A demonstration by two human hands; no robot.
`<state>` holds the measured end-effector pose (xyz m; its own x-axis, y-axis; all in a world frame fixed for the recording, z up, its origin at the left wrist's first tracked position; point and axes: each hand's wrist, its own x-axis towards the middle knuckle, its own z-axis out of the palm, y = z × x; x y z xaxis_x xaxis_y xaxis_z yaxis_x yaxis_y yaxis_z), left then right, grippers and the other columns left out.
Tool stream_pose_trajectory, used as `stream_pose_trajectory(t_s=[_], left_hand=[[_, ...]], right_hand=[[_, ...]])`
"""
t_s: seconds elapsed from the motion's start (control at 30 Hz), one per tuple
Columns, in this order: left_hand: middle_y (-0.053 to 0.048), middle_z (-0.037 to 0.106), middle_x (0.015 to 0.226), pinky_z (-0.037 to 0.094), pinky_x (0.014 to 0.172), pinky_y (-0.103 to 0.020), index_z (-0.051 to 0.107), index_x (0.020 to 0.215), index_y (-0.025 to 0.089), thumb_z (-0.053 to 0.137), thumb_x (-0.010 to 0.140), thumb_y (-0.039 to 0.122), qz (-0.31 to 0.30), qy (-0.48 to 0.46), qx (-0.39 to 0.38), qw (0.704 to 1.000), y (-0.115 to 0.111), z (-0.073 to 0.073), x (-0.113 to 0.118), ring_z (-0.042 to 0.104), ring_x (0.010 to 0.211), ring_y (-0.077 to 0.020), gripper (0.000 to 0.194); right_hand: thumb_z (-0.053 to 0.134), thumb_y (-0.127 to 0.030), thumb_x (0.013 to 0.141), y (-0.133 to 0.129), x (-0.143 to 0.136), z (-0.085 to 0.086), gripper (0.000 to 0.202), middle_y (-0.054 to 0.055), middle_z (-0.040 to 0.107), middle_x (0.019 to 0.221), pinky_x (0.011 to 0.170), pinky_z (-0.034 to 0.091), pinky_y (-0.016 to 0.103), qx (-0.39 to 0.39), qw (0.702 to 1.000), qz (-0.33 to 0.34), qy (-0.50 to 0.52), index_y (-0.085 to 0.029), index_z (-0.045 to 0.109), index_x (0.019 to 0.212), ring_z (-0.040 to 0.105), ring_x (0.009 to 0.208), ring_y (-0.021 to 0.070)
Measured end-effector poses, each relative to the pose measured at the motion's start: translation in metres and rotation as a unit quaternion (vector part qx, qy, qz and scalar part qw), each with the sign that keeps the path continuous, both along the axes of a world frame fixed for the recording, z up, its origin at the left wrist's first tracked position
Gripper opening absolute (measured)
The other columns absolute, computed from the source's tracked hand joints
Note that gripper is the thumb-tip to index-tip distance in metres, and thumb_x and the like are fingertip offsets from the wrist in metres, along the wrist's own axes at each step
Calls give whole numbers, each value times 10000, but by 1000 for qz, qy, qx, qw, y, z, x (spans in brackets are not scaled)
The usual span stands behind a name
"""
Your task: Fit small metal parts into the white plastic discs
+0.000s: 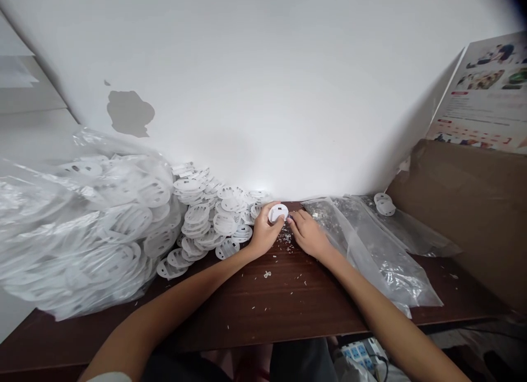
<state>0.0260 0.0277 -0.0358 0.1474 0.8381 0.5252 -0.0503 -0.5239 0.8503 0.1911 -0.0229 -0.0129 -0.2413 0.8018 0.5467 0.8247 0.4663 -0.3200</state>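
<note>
My left hand (pixel 267 228) grips a round white plastic disc (pixel 279 212) by its edge, thumb on the near face. A small dark slot shows in the disc. Close beside it on the right, my right hand (pixel 307 232) has its fingers pinched together near the disc's edge. Something small and dark shows at those fingertips, too small to name. Tiny white bits (pixel 285 238) are scattered on the dark wooden table (pixel 263 316) below the hands. To the left of my left hand lies a heap of similar white discs (pixel 225 224).
A large clear plastic bag (pixel 94 250) full of white discs fills the left side. Flat clear bags (pixel 370 256) lie on the right, with two discs (pixel 385 204) behind. A cardboard box (pixel 461 206) stands far right, and a power strip (pixel 359 353) sits below the table edge.
</note>
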Motion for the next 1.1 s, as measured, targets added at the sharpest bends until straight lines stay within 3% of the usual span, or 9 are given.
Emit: stream_pose_trajectory(t_s=[0.53,0.7,0.87,1.0,1.1], left_hand=[[-92,690,1235,522,988,-386,631,1274,231,665,911,280,1,2,-19,1000,-9,8,-1,658,1114,-241,368],[-75,697,1256,487,1046,-410,649,1269,257,658,908,230,27,53,21,998,-18,14,-3,648,1161,-258,363],[-80,709,1269,444,1109,-473,645,1294,272,645,899,192,32,104,40,993,-23,9,-3,646,1196,-296,403],[-74,707,1261,427,1132,-477,665,1256,276,659,877,181,27,92,26,995,-19,7,-2,641,1199,-295,391],[-72,701,1226,434,1130,-462,661,1222,254,673,869,198,21,55,-5,998,-11,8,-2,634,1185,-272,358]], right_hand=[[338,-333,1102,5,0,-8,325,112,620,998,903,472,395,-29,999,-6,21,-181,626,1086,596,965,264],[351,-290,1099,1,-3,-9,300,130,619,993,858,467,389,-12,997,-49,-64,-172,625,1072,587,953,284],[410,-173,1055,-2,-12,-13,222,173,639,1003,826,454,407,-5,984,-85,-155,-179,627,1010,568,945,319],[439,-98,1008,-2,-20,-12,207,192,650,1036,822,459,412,-21,979,-97,-179,-155,637,1034,574,961,329],[427,-153,1033,-1,-19,-3,220,186,657,1018,814,460,404,-26,986,-92,-137,-161,646,1012,588,949,314]])
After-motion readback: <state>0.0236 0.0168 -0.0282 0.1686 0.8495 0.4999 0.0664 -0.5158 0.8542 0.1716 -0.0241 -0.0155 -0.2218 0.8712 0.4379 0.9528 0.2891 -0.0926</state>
